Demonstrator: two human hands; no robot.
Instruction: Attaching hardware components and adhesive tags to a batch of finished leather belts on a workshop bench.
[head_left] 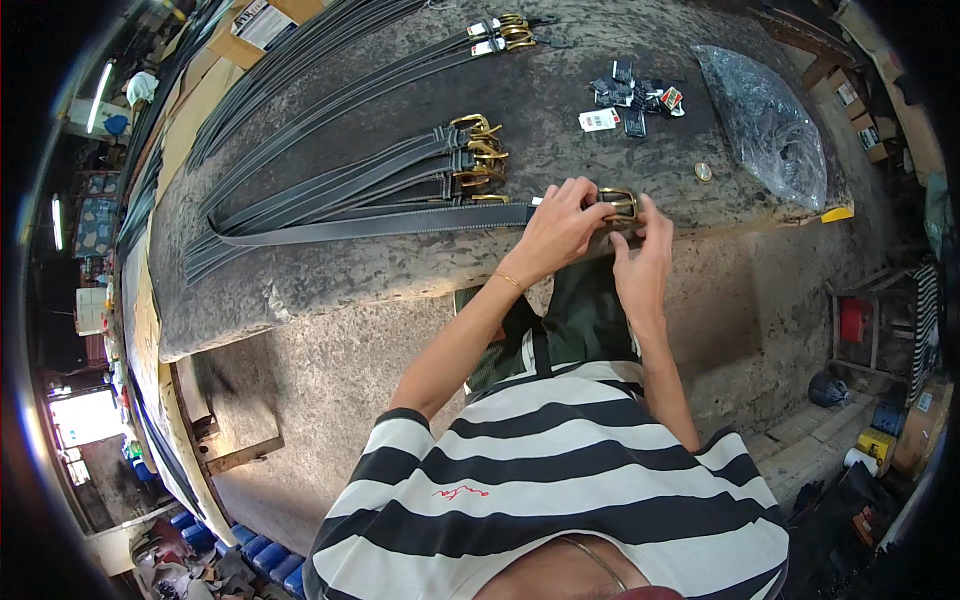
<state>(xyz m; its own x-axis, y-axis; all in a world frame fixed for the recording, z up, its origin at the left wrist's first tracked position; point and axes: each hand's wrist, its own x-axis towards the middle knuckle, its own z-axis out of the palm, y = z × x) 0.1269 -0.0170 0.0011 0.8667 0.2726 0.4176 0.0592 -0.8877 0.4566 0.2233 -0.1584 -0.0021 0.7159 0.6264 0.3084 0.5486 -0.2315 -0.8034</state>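
Observation:
A dark grey belt [400, 222] with pale edge stitching stretches across the worktable, its brass-coloured buckle [622, 204] at the near edge. Just left of that buckle, my left hand [568, 222] is closed on the belt's end. The thumb and fingers of my right hand [645, 255] pinch the buckle's right side. A bit of white tag shows beside my left fingers; the strap under them is hidden. Behind this belt lies a group of similar belts [400, 165], with their brass buckles [482, 158] bunched at the right end.
More belts with buckles [515, 32] and white tags lie at the back of the worktable [350, 285]. Small black tags [630, 95] are piled right of centre. Near the right end are a clear plastic bag [765, 125] and a small round tin-like object [703, 172].

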